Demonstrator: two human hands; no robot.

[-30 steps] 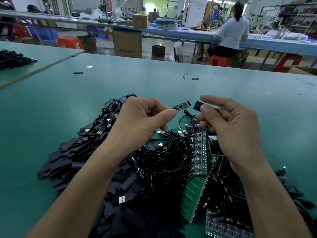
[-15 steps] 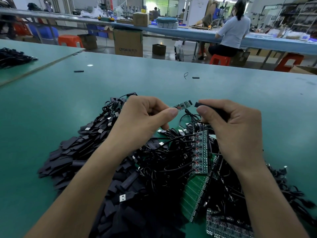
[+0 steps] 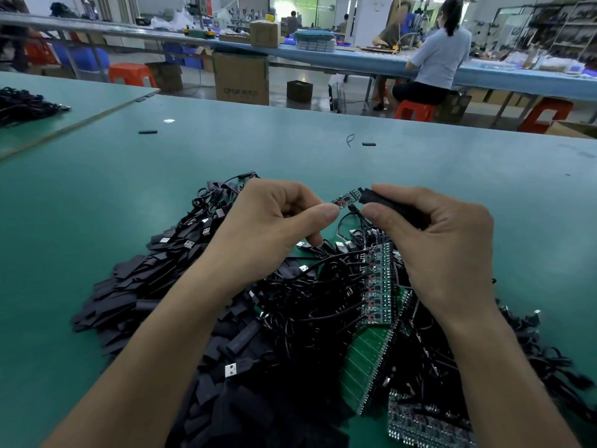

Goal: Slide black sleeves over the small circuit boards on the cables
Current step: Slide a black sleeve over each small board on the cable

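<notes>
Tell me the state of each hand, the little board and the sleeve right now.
left hand: pinches the small circuit board at its near end.
right hand: grips the black sleeve.
small circuit board: bare, its tip at the sleeve's mouth.
black sleeve: open end facing the board, not yet over it.

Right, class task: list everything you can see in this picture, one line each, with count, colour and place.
small circuit board: one, green, raised at centre
black sleeve: one, black, mouth at that board's tip
loose sleeves: many, black, piled on the left
cables: many, black, tangled mid-table
board panels: several, green, right of the cables
table: one, green, beneath everything
large cardboard box: one, brown, floor beyond table
stools: several, orange, by far benches
seated person: one, pale shirt, far bench
left hand: pinches the small circuit board
right hand: holds the black sleeve
</notes>
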